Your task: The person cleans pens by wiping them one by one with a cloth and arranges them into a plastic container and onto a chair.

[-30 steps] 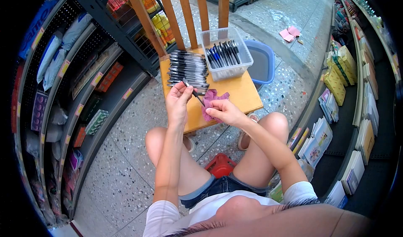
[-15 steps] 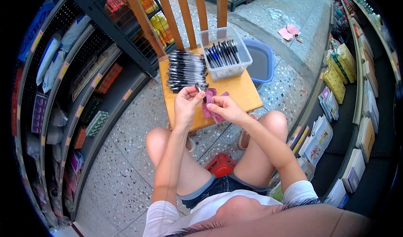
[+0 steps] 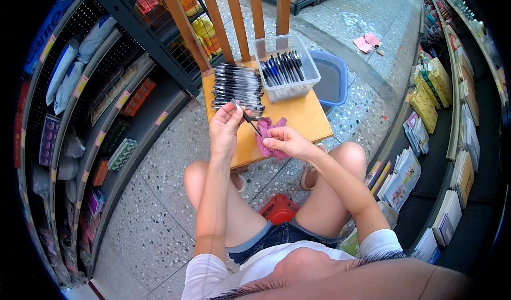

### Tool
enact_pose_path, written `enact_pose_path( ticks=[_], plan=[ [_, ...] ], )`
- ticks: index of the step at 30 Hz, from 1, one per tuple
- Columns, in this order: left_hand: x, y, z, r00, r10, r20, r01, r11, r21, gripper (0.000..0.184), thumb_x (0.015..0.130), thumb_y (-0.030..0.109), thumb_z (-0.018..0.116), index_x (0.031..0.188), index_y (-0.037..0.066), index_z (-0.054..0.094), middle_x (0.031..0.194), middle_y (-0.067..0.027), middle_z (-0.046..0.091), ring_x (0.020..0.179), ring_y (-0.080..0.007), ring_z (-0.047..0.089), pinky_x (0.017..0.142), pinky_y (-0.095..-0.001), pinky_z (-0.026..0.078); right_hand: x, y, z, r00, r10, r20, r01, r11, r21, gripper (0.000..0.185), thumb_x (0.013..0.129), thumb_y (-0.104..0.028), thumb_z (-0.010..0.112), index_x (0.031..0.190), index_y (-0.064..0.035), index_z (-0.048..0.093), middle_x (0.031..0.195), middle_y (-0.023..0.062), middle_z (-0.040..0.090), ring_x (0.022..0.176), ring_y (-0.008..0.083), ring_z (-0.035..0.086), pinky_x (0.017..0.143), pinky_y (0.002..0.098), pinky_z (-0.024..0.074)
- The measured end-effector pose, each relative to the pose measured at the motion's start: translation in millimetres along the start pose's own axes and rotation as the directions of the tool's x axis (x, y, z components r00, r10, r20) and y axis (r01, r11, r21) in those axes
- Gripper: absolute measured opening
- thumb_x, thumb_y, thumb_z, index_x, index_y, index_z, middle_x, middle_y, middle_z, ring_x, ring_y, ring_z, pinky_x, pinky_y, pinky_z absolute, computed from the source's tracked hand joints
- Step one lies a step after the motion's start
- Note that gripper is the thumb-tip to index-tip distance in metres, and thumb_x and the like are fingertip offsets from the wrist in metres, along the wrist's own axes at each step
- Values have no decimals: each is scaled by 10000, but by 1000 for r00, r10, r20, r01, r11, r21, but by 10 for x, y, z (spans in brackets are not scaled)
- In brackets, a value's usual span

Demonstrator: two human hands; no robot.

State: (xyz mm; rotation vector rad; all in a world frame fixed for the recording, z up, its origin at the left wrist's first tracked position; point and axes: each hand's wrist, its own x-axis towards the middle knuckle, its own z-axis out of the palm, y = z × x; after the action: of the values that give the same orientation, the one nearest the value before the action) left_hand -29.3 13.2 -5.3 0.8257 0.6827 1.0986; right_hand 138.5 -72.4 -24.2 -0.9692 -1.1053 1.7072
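Note:
My left hand (image 3: pixel 225 131) pinches one end of a dark pen (image 3: pixel 246 117), which slants down to the right. A crumpled pink-purple cloth (image 3: pixel 272 135) is bunched in the fingers of my right hand (image 3: pixel 289 142), against the pen's lower end. Just beyond my left hand, a stack of black and clear pens (image 3: pixel 237 89) lies on the wooden chair seat (image 3: pixel 304 120). To its right stands a clear plastic box (image 3: pixel 291 92) with several black and blue pens leaning inside.
A blue basin (image 3: pixel 343 82) is on the floor behind the chair's right side. Curved shelves of packaged goods (image 3: pixel 123 155) flank me on the left, and shelves with notebooks (image 3: pixel 400 178) on the right. A red stool (image 3: pixel 280 208) is beneath me.
My left hand has moved left and slightly down with the pen, and more of the pen now shows between my hands. The cloth looks more spread out around my right fingers.

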Motion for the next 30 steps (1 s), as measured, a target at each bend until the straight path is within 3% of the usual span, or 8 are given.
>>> enact_pose_path(
  ticks=[5, 9, 11, 14, 17, 20, 23, 30],
  plan=[
    [36, 5, -56, 995, 83, -54, -81, 996, 34, 226, 809, 25, 633, 1001, -31, 528, 903, -104, 626, 800, -165, 622, 756, -263, 500, 6, 100, -30, 1000, 1, -5, -1, 999, -48, 169, 898, -193, 541, 911, -29, 578, 733, -72, 532, 650, 6, 437, 553, 193, 366],
    [54, -18, -81, 979, 167, -117, -154, 982, 111, 233, 781, 1, 660, 964, -32, 520, 878, -102, 623, 777, -144, 615, 734, -239, 498, 4, 133, -33, 997, -69, -44, 53, 949, -311, 170, 874, -187, 564, 871, -17, 553, 697, -11, 544, 620, 66, 459, 569, 240, 387],
    [49, -29, -82, 963, 215, -162, -185, 965, 184, 237, 776, -1, 666, 957, -32, 516, 873, -101, 620, 772, -135, 611, 730, -231, 495, -16, 60, -17, 990, -128, -66, 70, 831, -552, 164, 873, -185, 565, 845, -26, 539, 714, 6, 550, 640, 95, 502, 589, 255, 395],
    [27, -29, -30, 935, 286, -212, -224, 935, 273, 241, 779, 5, 666, 959, -36, 511, 878, -101, 617, 774, -126, 606, 727, -224, 492, 7, 110, 17, 864, -502, -32, 238, 464, -853, 199, 850, -185, 571, 780, -13, 499, 686, 119, 541, 621, 269, 521, 588, 346, 404],
    [51, -73, -53, 931, 296, -213, -247, 942, 227, 245, 785, 8, 662, 970, -39, 510, 890, -101, 617, 778, -123, 606, 723, -223, 492, -16, 49, 80, 851, -515, -102, 188, 479, -857, 214, 838, -190, 570, 768, -4, 491, 711, 179, 541, 671, 378, 506, 609, 417, 400],
    [86, -101, -93, 953, 245, -177, -227, 967, 114, 244, 796, 11, 649, 991, -38, 512, 906, -101, 619, 789, -130, 611, 727, -227, 492, -4, 57, 33, 874, -471, -118, 179, 537, -824, 236, 847, -207, 573, 761, -1, 496, 667, 166, 536, 616, 335, 504, 576, 393, 398],
    [99, -91, -125, 973, 185, -135, -181, 983, 38, 244, 818, 24, 626, 1026, -35, 514, 922, -100, 620, 813, -147, 617, 743, -237, 490, -64, -113, 45, 941, -288, -177, 63, 665, -744, 263, 857, -236, 550, 754, 4, 514, 645, 192, 540, 597, 344, 531, 558, 411, 408],
    [91, -51, -123, 994, 99, -51, -105, 985, -137, 256, 853, 23, 568, 1103, 7, 514, 987, -96, 612, 913, -188, 607, 812, -287, 478, -71, -77, -72, 977, -123, -175, 21, 871, -491, 319, 896, -277, 526, 740, 2, 538, 572, 45, 476, 530, 120, 435, 505, 310, 379]
  ],
)
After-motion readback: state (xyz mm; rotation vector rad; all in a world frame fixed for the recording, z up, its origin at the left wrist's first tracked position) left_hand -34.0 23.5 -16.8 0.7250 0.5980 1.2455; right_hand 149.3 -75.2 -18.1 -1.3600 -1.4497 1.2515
